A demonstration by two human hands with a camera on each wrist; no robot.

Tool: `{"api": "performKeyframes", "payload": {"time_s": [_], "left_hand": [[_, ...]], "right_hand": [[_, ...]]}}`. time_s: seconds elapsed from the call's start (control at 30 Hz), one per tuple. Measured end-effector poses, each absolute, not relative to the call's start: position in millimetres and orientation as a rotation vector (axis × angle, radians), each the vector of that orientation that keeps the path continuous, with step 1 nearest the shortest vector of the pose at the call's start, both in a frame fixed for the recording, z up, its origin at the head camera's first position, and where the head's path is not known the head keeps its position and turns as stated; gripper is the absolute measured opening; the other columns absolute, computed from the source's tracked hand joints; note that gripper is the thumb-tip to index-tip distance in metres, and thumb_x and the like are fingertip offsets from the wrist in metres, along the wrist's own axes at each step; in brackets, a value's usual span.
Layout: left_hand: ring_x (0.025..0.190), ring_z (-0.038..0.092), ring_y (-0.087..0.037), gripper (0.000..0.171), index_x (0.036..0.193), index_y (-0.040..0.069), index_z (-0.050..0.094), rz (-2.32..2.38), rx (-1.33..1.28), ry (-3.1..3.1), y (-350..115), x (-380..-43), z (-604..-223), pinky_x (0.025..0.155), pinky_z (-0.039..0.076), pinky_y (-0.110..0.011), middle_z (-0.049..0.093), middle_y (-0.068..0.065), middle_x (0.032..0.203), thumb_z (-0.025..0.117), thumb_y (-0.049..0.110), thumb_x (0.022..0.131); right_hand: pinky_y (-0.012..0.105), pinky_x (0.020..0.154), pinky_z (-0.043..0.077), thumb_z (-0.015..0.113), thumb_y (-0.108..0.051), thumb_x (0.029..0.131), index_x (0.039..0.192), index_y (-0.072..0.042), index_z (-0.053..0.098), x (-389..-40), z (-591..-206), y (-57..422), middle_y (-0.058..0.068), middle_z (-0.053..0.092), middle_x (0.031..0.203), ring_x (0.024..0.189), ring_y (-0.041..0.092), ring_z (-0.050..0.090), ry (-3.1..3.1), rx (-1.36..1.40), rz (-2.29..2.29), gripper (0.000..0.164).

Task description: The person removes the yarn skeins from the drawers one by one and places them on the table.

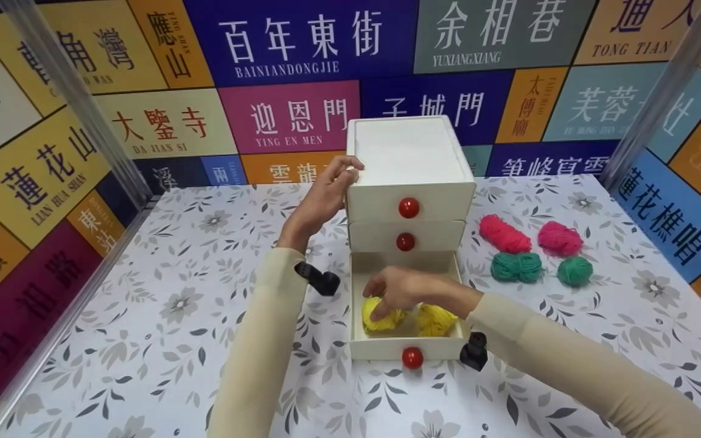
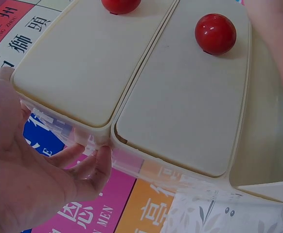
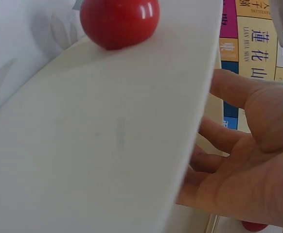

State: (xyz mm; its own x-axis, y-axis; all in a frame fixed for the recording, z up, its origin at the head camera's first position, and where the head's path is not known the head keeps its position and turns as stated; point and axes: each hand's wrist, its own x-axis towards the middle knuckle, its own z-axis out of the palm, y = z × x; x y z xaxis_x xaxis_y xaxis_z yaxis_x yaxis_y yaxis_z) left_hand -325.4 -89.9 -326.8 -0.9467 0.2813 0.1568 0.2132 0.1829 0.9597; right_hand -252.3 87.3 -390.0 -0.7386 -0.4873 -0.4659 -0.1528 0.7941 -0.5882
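Note:
My left hand (image 1: 326,188) grips the upper left edge of a white drawer cabinet (image 1: 411,149); the left wrist view shows its fingers (image 2: 85,167) bent against the clear side. Below, the bottom drawer (image 1: 359,350) is pulled out, with two yellow yarn bundles (image 1: 439,320) in it. My right hand (image 1: 402,287) reaches into that drawer, its thumb and fingers over the left yellow yarn bundle (image 1: 381,325). I cannot tell whether they pinch it. In the right wrist view, the white drawer front (image 3: 97,136) hides the fingertips and the yarn.
Right of the cabinet lie two pink yarn bundles (image 1: 504,234) and two green ones (image 1: 516,267) on the flower-patterned tabletop (image 1: 174,292). Both upper drawers are closed, each with a red knob (image 1: 409,207). Behind stands a wall of coloured signs (image 1: 289,115).

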Motion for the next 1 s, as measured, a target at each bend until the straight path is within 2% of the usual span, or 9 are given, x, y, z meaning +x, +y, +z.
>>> {"api": "performKeyframes", "payload": {"time_s": [0.13,0.33,0.4,0.53,0.63,0.87,1.0], "left_hand": [[0.096,0.059,-0.022,0.024,0.127,0.014,0.048,1.91,0.487,2.374,-89,-326,-327,0.081,0.053,-0.034,0.049,-0.012,0.12,0.035,0.021,0.108],[0.098,0.059,-0.022,0.023,0.126,0.013,0.048,1.917,0.496,2.377,-90,-326,-327,0.081,0.053,-0.033,0.048,-0.012,0.119,0.036,0.021,0.108],[0.099,0.059,-0.023,0.023,0.126,0.014,0.048,1.915,0.501,2.381,-90,-326,-327,0.082,0.053,-0.034,0.049,-0.012,0.12,0.036,0.022,0.108],[0.102,0.06,-0.025,0.023,0.126,0.014,0.047,1.915,0.505,2.373,-91,-326,-328,0.085,0.054,-0.037,0.049,-0.014,0.123,0.036,0.021,0.108],[0.104,0.06,-0.025,0.023,0.127,0.014,0.047,1.908,0.506,2.374,-91,-326,-328,0.088,0.054,-0.039,0.049,-0.014,0.125,0.035,0.021,0.108],[0.1,0.058,-0.023,0.023,0.126,0.014,0.048,1.902,0.515,2.389,-91,-326,-327,0.087,0.054,-0.038,0.048,-0.012,0.12,0.036,0.02,0.107],[0.096,0.058,-0.021,0.023,0.127,0.014,0.048,1.91,0.508,2.38,-91,-325,-326,0.085,0.054,-0.036,0.049,-0.011,0.117,0.036,0.02,0.108]], "right_hand": [[0.044,0.102,0.053,0.081,-0.02,0.083,0.127,-0.012,0.065,-252,-391,86,0.013,0.061,0.138,0.127,0.028,0.058,2.346,-0.446,-0.655,0.047],[0.039,0.086,0.057,0.083,-0.024,0.081,0.13,-0.011,0.063,-249,-393,86,0.014,0.06,0.139,0.111,0.025,0.062,2.368,-0.446,-0.601,0.054],[0.039,0.089,0.056,0.083,-0.024,0.08,0.129,-0.011,0.063,-248,-393,86,0.013,0.061,0.137,0.108,0.025,0.062,2.375,-0.451,-0.603,0.054],[0.044,0.103,0.05,0.083,-0.023,0.08,0.128,-0.012,0.065,-247,-395,90,0.012,0.062,0.135,0.113,0.025,0.061,2.373,-0.449,-0.653,0.052],[0.044,0.103,0.051,0.082,-0.021,0.081,0.128,-0.012,0.065,-248,-395,94,0.011,0.063,0.134,0.111,0.024,0.061,2.348,-0.449,-0.722,0.051],[0.029,0.076,0.056,0.081,-0.02,0.082,0.131,-0.013,0.064,-252,-391,108,0.01,0.063,0.131,0.095,0.019,0.061,2.283,-0.442,-0.906,0.053],[0.028,0.072,0.057,0.08,-0.02,0.084,0.133,-0.012,0.062,-253,-386,119,0.012,0.062,0.133,0.095,0.018,0.061,2.248,-0.435,-1.002,0.054]]}}
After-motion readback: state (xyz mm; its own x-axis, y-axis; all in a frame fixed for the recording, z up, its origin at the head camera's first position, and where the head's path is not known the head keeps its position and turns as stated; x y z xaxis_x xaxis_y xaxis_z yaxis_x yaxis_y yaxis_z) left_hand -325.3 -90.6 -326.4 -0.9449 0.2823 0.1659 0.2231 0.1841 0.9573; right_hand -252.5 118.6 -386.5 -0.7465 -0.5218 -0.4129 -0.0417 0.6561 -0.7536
